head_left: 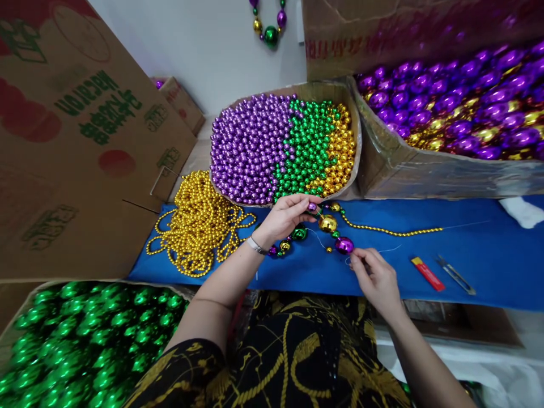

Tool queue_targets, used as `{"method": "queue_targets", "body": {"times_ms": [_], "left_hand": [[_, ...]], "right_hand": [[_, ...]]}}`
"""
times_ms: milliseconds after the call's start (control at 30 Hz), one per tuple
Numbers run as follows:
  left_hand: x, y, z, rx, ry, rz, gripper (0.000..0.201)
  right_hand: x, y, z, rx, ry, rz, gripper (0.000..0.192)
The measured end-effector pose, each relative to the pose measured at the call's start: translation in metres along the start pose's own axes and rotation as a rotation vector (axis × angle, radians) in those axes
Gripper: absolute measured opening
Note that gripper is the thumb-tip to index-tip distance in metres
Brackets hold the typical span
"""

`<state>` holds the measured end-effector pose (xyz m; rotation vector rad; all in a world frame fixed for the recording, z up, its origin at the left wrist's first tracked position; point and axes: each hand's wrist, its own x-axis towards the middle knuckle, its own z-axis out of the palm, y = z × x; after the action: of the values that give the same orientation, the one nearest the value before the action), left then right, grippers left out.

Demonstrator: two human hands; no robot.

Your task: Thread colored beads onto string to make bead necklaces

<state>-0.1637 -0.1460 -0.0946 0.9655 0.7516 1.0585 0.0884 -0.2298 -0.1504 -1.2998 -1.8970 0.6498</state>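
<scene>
On the blue cloth (488, 266), the left hand (285, 216) pinches a small purple bead (312, 207) of the strand (331, 225), just near the bead tray (356, 153). The right hand (376, 277), nearer and to the right, has its fingertips closed on the thread (385, 250) beside a large purple bead (344, 245).

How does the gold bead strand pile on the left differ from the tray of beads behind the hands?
The gold bead strand pile is one colour; the bead tray holds purple, green and gold zones. The pile lies loose and looped on the blue cloth; the tray's beads are packed inside cardboard walls. The pile sits left of the left hand, the tray behind it. Both hold small shiny round beads.
</scene>
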Motion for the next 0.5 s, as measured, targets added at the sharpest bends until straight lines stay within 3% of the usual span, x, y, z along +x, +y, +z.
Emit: {"method": "queue_targets", "body": {"times_ms": [67,167,233,400,500], "left_hand": [[-0.001,0.003,0.000,0.057,-0.001,0.009,0.027],[-0.003,0.008,0.002,0.310,-0.009,0.053,0.030],[-0.004,0.007,0.004,0.470,-0.018,0.099,0.032],[-0.001,-0.026,0.020,0.492,0.050,0.168,0.024],[-0.001,-0.047,0.033,0.559,0.064,0.206,0.020]], "right_hand": [[0.001,0.000,-0.001,-0.016,0.007,-0.014,0.012],[0.000,0.004,-0.001,-0.052,0.050,-0.020,0.014],[-0.002,0.011,0.004,-0.023,0.068,0.052,0.017],[-0.012,0.043,0.029,0.413,0.043,0.365,0.034],[-0.014,0.057,0.030,0.290,-0.015,0.376,0.033]]}}
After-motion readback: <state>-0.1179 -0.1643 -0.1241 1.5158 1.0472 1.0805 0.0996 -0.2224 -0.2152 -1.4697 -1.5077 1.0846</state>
